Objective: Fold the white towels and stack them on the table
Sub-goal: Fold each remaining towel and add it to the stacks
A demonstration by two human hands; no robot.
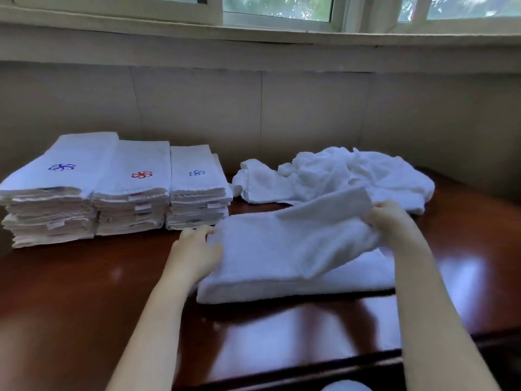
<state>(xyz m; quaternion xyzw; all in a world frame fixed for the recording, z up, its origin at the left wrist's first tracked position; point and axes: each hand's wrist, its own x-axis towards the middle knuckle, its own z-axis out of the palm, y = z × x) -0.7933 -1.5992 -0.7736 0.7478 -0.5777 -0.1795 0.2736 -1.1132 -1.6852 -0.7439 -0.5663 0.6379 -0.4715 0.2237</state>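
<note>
Both bare forearms reach forward over the dark, glossy table (pixel 84 292) to a white towel (pixel 282 249) lying partly folded near its front edge. The left hand (pixel 194 249) curls its fingers round the towel's left end, low against the tabletop; the right hand (pixel 394 221) grasps the right end and holds it raised, so the upper layer lifts off the lower one there. Behind the left hand three piles of folded towels stand side by side, touching: the left stack (pixel 56 193) topped by a violet-blue emblem, the middle stack (pixel 135 196) by a red one, the right stack (pixel 197 196) by a small blue one. Behind the right hand lies a crumpled heap (pixel 352 173) of white towels, close to the wall.
</note>
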